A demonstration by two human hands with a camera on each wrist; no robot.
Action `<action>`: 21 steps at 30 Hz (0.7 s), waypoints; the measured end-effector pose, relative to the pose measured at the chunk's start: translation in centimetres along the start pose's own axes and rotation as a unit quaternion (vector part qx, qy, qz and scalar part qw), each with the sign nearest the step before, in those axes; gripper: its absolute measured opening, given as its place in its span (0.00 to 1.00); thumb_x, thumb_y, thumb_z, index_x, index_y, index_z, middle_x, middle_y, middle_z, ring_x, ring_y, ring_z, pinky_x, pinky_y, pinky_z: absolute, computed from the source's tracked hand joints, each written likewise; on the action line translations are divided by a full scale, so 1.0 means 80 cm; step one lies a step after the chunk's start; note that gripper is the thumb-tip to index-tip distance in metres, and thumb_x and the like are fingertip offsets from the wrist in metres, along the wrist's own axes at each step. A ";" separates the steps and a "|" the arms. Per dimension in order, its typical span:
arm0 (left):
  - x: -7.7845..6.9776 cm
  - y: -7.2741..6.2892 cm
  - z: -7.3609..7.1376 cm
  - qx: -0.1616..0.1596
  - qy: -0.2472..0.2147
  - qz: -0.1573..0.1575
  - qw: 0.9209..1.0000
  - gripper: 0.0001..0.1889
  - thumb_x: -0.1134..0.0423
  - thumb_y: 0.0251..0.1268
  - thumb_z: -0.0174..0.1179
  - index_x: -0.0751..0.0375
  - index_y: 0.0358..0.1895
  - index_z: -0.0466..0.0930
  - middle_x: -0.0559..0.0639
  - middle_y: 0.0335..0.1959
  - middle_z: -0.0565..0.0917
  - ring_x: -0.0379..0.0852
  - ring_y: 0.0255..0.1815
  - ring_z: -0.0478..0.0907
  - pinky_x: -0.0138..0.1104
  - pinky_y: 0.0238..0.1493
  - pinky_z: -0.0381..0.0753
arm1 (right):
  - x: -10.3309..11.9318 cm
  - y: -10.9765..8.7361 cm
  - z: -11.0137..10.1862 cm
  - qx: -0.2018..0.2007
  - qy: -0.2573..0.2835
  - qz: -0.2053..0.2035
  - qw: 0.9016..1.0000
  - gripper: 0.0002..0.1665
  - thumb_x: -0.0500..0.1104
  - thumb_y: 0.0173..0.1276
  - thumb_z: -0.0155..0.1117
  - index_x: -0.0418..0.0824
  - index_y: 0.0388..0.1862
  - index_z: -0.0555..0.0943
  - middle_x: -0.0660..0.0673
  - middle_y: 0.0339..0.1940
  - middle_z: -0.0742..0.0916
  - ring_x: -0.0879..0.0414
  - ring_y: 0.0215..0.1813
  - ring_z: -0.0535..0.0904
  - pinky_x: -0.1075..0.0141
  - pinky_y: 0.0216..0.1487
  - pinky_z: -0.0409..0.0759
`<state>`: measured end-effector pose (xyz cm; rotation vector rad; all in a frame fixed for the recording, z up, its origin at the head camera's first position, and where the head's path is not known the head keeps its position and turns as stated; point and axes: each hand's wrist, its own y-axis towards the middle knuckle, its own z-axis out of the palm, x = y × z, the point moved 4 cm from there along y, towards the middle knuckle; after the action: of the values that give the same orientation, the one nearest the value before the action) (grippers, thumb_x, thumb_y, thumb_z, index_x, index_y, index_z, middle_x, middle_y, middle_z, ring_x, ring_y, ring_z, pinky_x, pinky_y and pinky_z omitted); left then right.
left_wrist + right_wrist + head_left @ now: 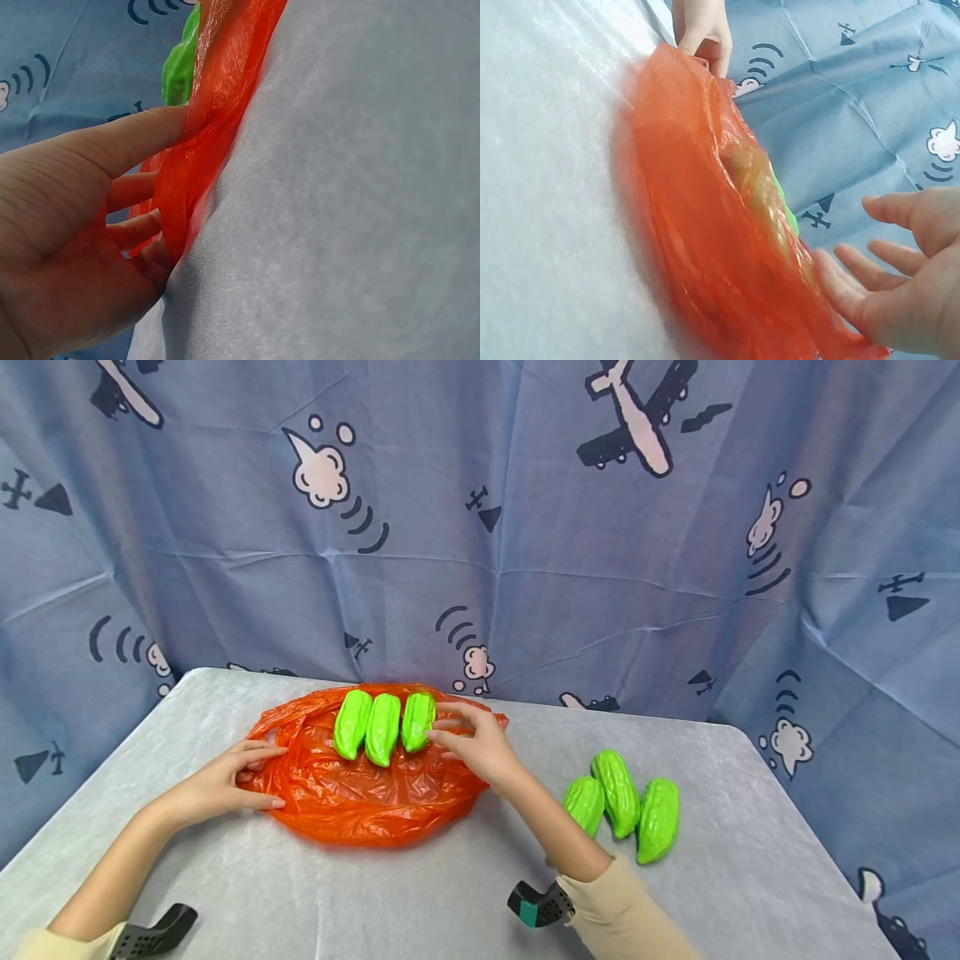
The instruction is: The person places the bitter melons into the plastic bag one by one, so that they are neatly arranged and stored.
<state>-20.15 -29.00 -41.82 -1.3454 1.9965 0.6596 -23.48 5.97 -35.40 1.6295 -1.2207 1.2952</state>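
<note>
An orange-red plastic bag (pixel 352 810) lies spread on the table with its mouth facing up. Three green toy bitter melons sit side by side in it; the rightmost bitter melon (pixel 417 722) is a little apart from the other two. My left hand (pixel 225 781) holds the bag's left edge, thumb on one side and fingers behind the film in the left wrist view. Beside the rightmost bitter melon is my right hand (pixel 480 747), its fingers spread and loosely bent. In the right wrist view, thumb and fingers stand apart with nothing between them, at the bag's rim.
Three more bitter melons (pixel 618 793) lie together on the table right of the bag, one partly hidden by my right forearm. The pale table (pixel 750 860) backs onto a blue curtain (pixel 555 568) printed with planes. Black straps (pixel 540 906) show at both wrists.
</note>
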 end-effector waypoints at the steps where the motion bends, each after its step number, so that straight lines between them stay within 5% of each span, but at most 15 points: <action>1: 0.000 0.000 0.000 0.000 0.001 0.000 1.000 0.39 0.63 0.58 0.78 0.73 0.71 0.73 0.75 0.70 0.68 0.62 0.62 0.72 0.35 0.55 0.74 | 0.000 -0.002 -0.002 0.006 0.000 -0.007 1.000 0.28 0.34 0.77 0.65 0.28 0.73 0.74 0.27 0.63 0.84 0.33 0.60 0.84 0.52 0.55 0.87; 12: -0.001 0.000 0.000 -0.001 0.000 0.000 1.000 0.39 0.63 0.58 0.78 0.73 0.72 0.73 0.75 0.70 0.68 0.62 0.63 0.71 0.31 0.55 0.73 | -0.008 -0.017 -0.028 0.034 0.013 -0.059 0.998 0.24 0.33 0.79 0.62 0.25 0.70 0.75 0.23 0.61 0.84 0.30 0.57 0.85 0.55 0.56 0.87; 21: -0.002 0.000 0.001 -0.003 0.009 0.008 1.000 0.38 0.66 0.57 0.78 0.75 0.71 0.73 0.76 0.70 0.68 0.65 0.62 0.73 0.32 0.55 0.74 | -0.014 -0.037 -0.046 0.017 0.038 -0.057 0.998 0.25 0.32 0.79 0.60 0.24 0.72 0.72 0.23 0.60 0.84 0.41 0.52 0.89 0.57 0.55 0.87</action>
<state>-20.10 -28.87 -41.73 -1.3446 2.0216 0.6631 -21.83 10.54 -35.49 1.6346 -1.0507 1.2990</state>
